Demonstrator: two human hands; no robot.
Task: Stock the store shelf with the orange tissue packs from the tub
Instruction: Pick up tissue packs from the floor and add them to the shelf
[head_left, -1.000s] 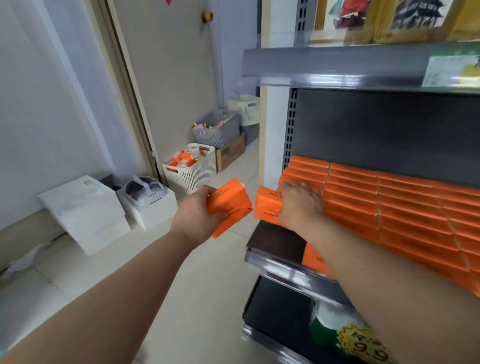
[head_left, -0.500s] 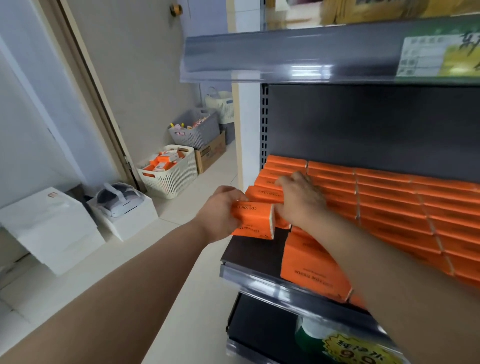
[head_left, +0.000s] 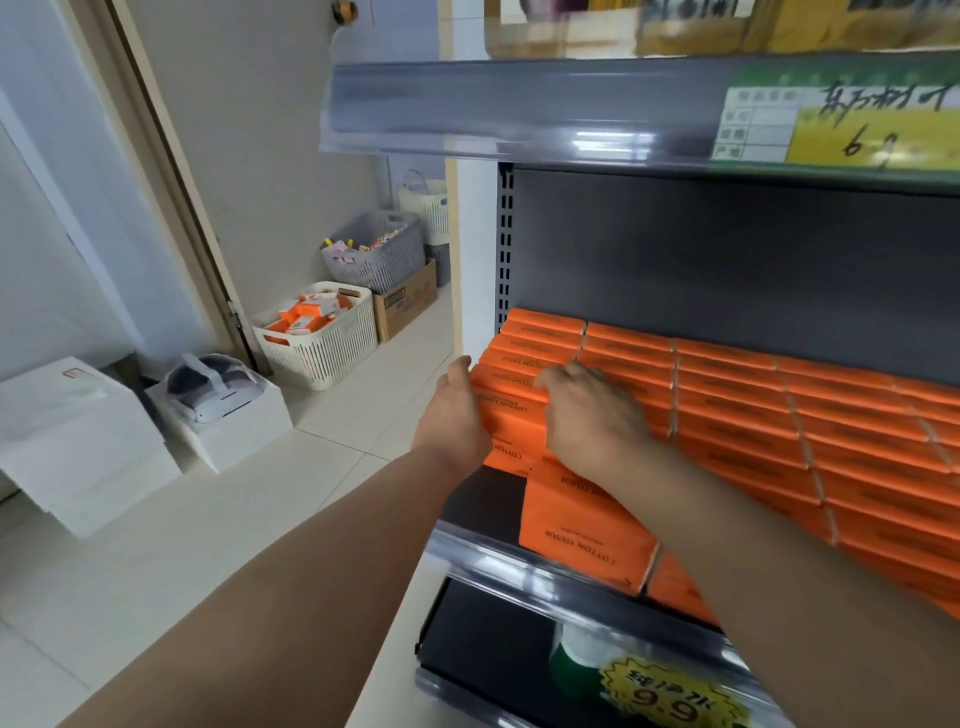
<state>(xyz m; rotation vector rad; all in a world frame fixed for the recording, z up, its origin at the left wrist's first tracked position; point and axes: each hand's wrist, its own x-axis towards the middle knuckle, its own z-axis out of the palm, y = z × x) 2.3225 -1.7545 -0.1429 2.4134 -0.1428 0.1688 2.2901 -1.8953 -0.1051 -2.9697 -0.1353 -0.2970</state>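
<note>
Both hands are at the left end of the shelf (head_left: 488, 504). The left hand (head_left: 452, 421) lies flat against the short ends of the orange tissue packs (head_left: 779, 415) there, with its fingers fairly straight. It looks like it is pushing one pack (head_left: 511, 410) in to line it up with the pile. It is not wrapped round anything. The right hand (head_left: 592, 415) sits on top of the same pile with its fingers bent down onto the packs. I cannot tell if it is gripping a pack or only pressing down to keep the pile neat.

The shelf already has lots of packs on it. They lie in tidy rows, stacked up and going right across. A few more lie flat at the front. One dark bare patch of shelf shows at the front left corner, so there is room for more.

The tub (head_left: 332, 358) is the white one on the floor (head_left: 311, 493), well apart from the shelf. Some orange packs are inside it. So I think most of the job is done, but not all. This pack needs to be set in place, and then the ones in the tub have to be carried over. Behind the tub are a grey basket (head_left: 374, 260) and a cardboard box (head_left: 405, 306).
</note>
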